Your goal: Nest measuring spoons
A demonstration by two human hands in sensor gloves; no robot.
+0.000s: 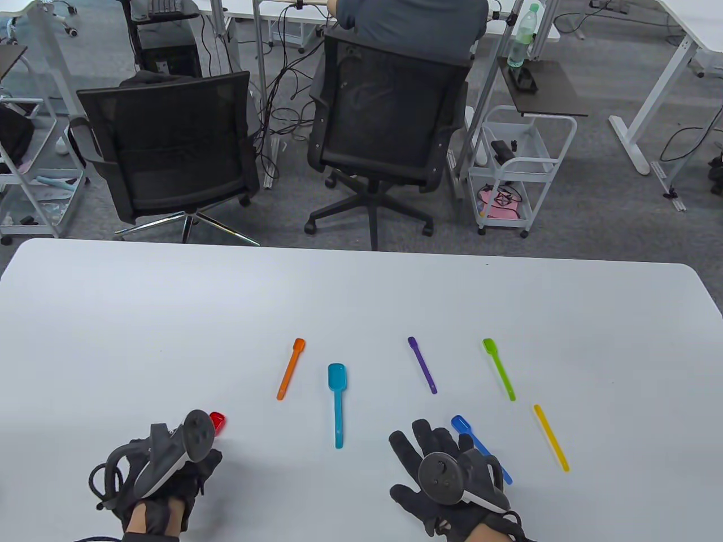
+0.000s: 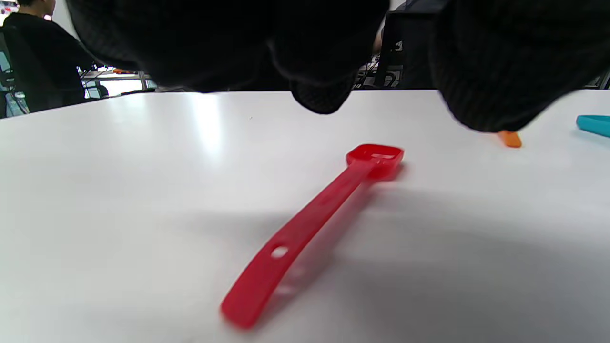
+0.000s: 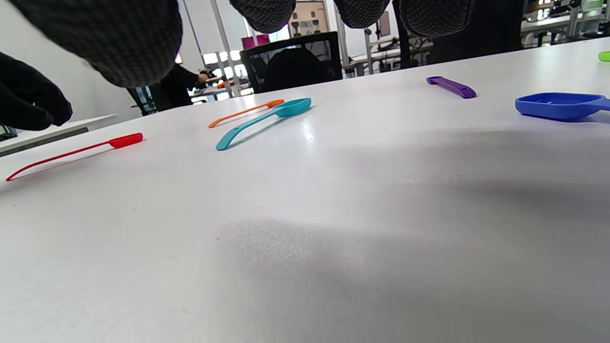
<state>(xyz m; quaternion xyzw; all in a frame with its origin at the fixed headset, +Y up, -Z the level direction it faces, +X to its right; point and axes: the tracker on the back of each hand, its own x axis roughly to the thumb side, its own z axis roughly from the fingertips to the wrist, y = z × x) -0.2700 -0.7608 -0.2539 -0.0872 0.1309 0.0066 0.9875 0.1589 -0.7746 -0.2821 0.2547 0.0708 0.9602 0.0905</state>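
Note:
Several coloured measuring spoons lie apart on the white table [image 1: 169,316]: orange [image 1: 291,368], teal [image 1: 337,403], purple [image 1: 422,365], green [image 1: 499,368], yellow [image 1: 551,437], blue [image 1: 464,424] and red [image 1: 218,422]. My left hand [image 1: 192,468] hovers over the red spoon [image 2: 314,224], whose handle it hides from above; its loosely curled fingers [image 2: 324,95] hold nothing. My right hand [image 1: 429,451] is spread flat at the front, just left of the blue spoon [image 3: 557,105], covering part of its handle. Its fingers [image 3: 267,12] grip nothing.
Two black office chairs [image 1: 169,141] stand beyond the table's far edge, one with a seated person. A white trolley [image 1: 517,169] and other desks are farther back. The table's far half [image 1: 361,293] holds no spoons.

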